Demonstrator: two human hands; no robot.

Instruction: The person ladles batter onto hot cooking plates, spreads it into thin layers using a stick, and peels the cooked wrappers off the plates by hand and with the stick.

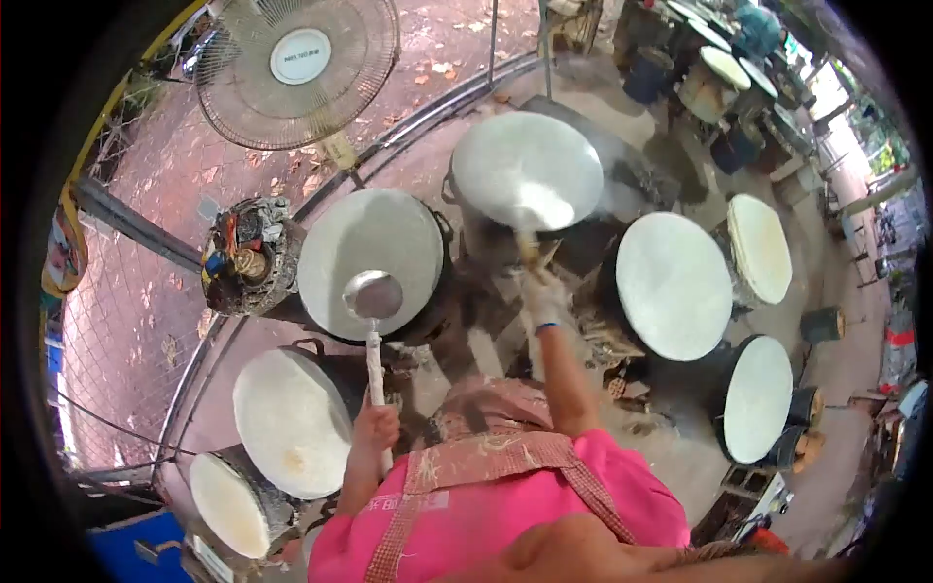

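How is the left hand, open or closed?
Closed: the left hand wraps around the ladle handle, which shows on both sides of the grip.

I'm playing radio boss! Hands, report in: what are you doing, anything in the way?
Left hand gripping ladle. Right hand holding tool at far pan. Fan off to far left, seemingly clear.

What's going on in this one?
A person in a pink shirt is working among large round pans. The left hand grips the handle of a ladle, whose bowl shows over the left pan. The right hand holds a tool that reaches to the near edge of the far pan; its tip is too blurred to make out. More pale-topped pans stand to both sides, and a fan stands beyond the left pan.
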